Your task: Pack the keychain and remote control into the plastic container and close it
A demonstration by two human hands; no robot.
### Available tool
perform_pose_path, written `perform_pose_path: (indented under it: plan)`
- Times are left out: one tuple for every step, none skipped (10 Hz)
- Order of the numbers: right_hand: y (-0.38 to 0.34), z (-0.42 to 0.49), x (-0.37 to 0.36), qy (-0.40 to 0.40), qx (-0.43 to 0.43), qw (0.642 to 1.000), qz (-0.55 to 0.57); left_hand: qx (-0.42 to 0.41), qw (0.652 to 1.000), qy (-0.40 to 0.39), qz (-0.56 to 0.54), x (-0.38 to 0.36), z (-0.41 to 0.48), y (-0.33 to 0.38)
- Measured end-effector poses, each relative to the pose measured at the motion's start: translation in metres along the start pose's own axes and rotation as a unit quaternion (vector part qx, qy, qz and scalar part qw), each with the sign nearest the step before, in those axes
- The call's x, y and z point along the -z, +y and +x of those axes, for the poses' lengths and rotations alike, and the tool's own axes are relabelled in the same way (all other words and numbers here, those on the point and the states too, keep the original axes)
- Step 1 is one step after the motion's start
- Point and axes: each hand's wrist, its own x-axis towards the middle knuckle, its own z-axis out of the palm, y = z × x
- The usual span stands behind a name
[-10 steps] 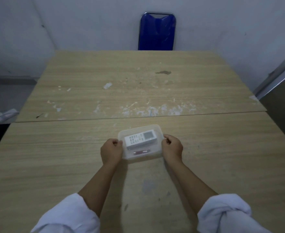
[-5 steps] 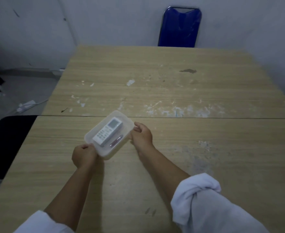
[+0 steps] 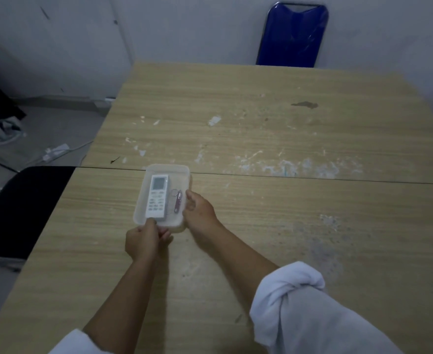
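A clear plastic container with its translucent lid on rests on the wooden table, its long side pointing away from me. Inside it, a white remote control lies lengthwise with its screen at the far end. A small purple keychain with a metal ring lies to the right of the remote. My left hand pinches the container's near edge, thumb on top. My right hand presses against the container's right side.
The wooden table has a seam running across just behind the container, and white paint flecks. A black chair seat sits off the table's left edge. A blue chair stands at the far side against the wall.
The container has been turned from lying crosswise to pointing lengthwise away from me and shifted left on the table. My left hand went from its left end to its near edge.
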Motion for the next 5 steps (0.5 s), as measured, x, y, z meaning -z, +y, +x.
perform_pose_path:
  plan:
    - [0.0, -0.004, 0.001, -0.007, 0.012, 1.0, 0.001, 0.005, 1.0, -0.007, -0.006, 0.001, 0.001, -0.004]
    - [0.001, -0.007, 0.004, -0.016, 0.019, 1.0, 0.003, 0.0, 1.0, -0.005, 0.0, 0.003, 0.003, -0.005]
    - [-0.001, -0.015, 0.016, -0.017, 0.034, 0.999, -0.021, -0.007, 0.999, -0.011, 0.029, 0.006, 0.004, -0.004]
    - [-0.005, -0.017, 0.037, -0.005, 0.044, 0.995, -0.09, -0.01, 0.998, -0.02, 0.064, 0.01, -0.003, -0.001]
    - [-0.014, -0.024, 0.06, 0.007, 0.083, 0.98, -0.178, -0.002, 0.997, -0.025, 0.076, 0.009, -0.011, 0.0]
